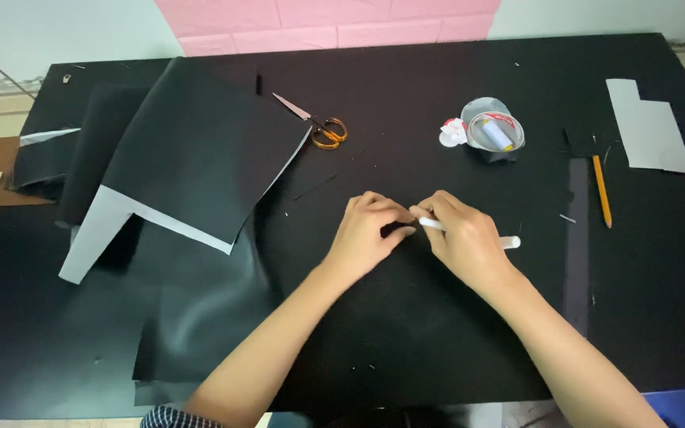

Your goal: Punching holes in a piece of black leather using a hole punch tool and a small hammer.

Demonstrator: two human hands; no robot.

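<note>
Head view showed the left hand [370, 234] pinching a small black scrap [396, 230] against the black bench [660, 317], its grip closed on that piece, fingertips meeting those of the other hand. The right hand [465, 242] had its grip wrapped tight round a slim white marking tool [509, 242], the tip set at the scrap just beside the left fingers. Being black on black, the scrap was hard to tell from the surface, so a mark could easily have strayed off its edge, or the piece could have slid under the tip if the pinch loosened. With both hands crowded so close, the tool's point could also have jabbed a left fingertip. Orange-handled scissors [319, 127] lay well apart up the bench, beside large black sheets [200, 150]; a clear tub with thread [495, 131] and a yellow pencil [602, 190] lay off to the right, clear of a sweeping elbow
</note>
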